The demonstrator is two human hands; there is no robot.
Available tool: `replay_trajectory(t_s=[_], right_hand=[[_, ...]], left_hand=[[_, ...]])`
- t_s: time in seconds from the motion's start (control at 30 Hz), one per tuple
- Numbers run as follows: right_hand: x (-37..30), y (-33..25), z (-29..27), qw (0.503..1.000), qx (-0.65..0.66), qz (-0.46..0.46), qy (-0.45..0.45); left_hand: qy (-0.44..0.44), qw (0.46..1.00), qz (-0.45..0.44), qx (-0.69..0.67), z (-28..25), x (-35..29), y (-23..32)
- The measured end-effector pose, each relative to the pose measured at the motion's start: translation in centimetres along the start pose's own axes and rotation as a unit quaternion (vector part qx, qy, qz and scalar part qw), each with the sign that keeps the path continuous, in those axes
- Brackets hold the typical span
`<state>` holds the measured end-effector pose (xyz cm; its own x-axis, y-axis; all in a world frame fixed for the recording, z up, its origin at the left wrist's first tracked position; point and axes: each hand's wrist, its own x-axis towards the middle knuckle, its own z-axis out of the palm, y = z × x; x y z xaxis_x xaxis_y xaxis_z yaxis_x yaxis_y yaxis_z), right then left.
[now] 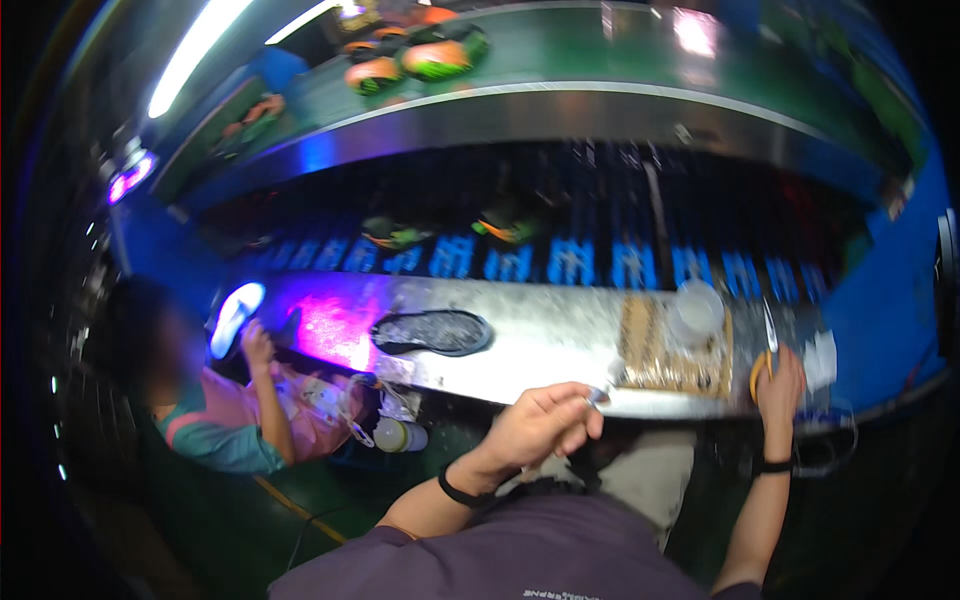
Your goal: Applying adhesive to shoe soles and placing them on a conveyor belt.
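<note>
Nearest the camera, the left hand point(540, 425) hangs just off the near edge of the scratched steel desk point(545, 350), wrist bent, fingers curled together around a small pale object at its fingertips point(597, 396); what that object is cannot be told. The left forearm rises from the lower edge with a black band at the wrist.

The right hand point(778, 385) reaches further out, forearm nearly upright in view, also with a dark wrist band. Its fingers are closed on a yellow-orange curved strip point(757, 375) at the desk's right end, just beside a worn brown wooden board point(655, 350) that carries a round translucent plastic container point(695, 310).

Well to the left on the desk lies a dark grey shoe sole point(433, 332), tread up, apart from both hands. A co-worker's hand point(257, 345) works beside a glowing lamp further left.

Beyond, a dark roller track and a green conveyor belt point(560, 50) carry orange and green shoes point(440, 55).

Risk, as I judge it: the small piece is pinched over open air past the edge, so a loosened grip would drop it to the floor; the container stands close to the right hand and could be knocked.
</note>
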<state>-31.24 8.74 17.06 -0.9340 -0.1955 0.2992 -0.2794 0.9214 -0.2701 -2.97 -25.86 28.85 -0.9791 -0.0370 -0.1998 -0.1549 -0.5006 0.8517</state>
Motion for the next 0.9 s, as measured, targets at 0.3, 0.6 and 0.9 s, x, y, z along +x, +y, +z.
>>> replay_trajectory(t_s=[0.3, 0.6, 0.9], right_hand=[[0.1, 0.9, 1.7, 0.999, -0.022, -0.036, 0.001], [-8.4, -15.7, -5.8, 0.878, 0.246, -0.405, 0.067], [-10.5, -20.9, -6.5, 0.82, 0.301, -0.478, 0.094]], left_hand=[[-0.034, 0.991, 0.126, -0.022, -1.6, 1.4, -0.5], [-0.078, 0.97, 0.101, -0.208, -0.1, 3.9, -2.0], [-0.029, 0.983, 0.026, -0.178, 1.4, 3.9, -3.4]])
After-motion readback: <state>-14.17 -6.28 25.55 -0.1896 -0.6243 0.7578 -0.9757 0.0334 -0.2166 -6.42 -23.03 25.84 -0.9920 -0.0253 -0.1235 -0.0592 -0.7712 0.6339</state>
